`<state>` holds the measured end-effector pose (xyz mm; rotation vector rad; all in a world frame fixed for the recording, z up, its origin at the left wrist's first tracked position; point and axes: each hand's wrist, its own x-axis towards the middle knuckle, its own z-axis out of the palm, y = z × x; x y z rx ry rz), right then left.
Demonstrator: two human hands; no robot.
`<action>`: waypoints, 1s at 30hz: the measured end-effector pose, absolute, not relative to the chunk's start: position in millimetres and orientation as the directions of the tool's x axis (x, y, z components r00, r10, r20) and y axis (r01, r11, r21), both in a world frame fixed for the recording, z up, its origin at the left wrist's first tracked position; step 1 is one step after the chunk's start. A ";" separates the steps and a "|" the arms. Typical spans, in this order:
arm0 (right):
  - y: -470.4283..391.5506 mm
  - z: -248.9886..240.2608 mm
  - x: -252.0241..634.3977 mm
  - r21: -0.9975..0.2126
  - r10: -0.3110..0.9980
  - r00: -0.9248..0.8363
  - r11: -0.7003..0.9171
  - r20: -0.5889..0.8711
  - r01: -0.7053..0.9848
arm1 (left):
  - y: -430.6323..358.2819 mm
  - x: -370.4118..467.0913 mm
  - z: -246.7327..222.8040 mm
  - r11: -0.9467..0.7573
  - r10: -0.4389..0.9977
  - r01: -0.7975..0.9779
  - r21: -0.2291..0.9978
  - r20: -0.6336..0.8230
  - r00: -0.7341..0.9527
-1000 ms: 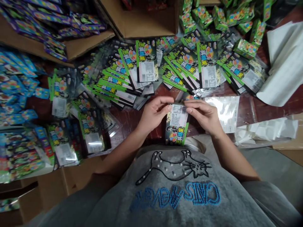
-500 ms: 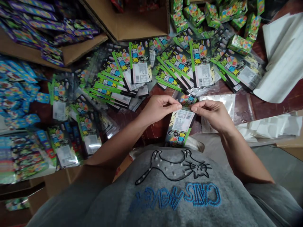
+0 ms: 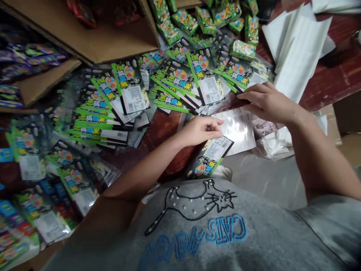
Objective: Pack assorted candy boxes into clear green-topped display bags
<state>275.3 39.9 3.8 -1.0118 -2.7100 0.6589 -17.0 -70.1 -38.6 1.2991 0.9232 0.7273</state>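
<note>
In the head view, a printed candy packet (image 3: 210,160) with a white barcode label lies slanted before me, close to my shirt. My left hand (image 3: 201,130) curls over its upper end, thumb at the edge by the label; the packet's top is hidden under the fingers. My right hand (image 3: 267,101) is stretched forward, holding nothing that I can see. Its fingers are extended above the far end of a shiny silver-white sheet (image 3: 238,130), near a group of black and green candy packets (image 3: 237,73).
More printed packets (image 3: 90,113) overlap across the dark red table (image 3: 160,130). A cardboard box (image 3: 113,34) stands at the back, with small green candy boxes (image 3: 186,20) beside it. White paper (image 3: 299,49) lies at the right, purple packs (image 3: 31,60) at the left.
My right hand has left the packet and moved forward and right, its fingers stretching out. The left hand stays at the packet's upper end. The packet is more slanted, and the view has shifted right.
</note>
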 end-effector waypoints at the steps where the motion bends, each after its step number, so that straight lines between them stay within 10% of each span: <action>1: 52.5 -1.8 279.6 -0.436 0.625 -0.779 0.690 -0.043 0.577 | -65.9 -11.1 -44.0 0.148 0.857 0.051 0.988 -0.154 0.491; 6: 71.3 -16.0 277.9 -0.501 0.612 -0.776 0.628 -0.154 0.595 | -60.3 2.9 -59.9 0.137 0.877 0.068 0.988 -0.153 0.455; 12: 35.3 25.3 291.7 -0.584 0.694 -0.719 0.599 0.037 0.548 | -62.8 11.3 -53.0 0.110 0.906 0.126 0.986 -0.152 0.394; 16: 1.7 50.6 287.8 -0.869 0.845 -0.534 0.247 -0.023 0.428 | -68.0 10.6 -35.3 0.074 0.917 0.190 0.979 -0.142 0.373; 22: -37.1 50.5 233.4 -0.959 0.659 -0.698 -0.163 -0.282 0.233 | -88.1 -14.2 -0.9 0.138 0.898 0.071 0.988 -0.155 0.412; 30: -59.8 37.2 205.2 -0.915 0.751 -0.660 0.280 0.020 0.291 | -114.8 -35.5 14.1 0.173 0.935 -0.003 0.985 -0.163 0.316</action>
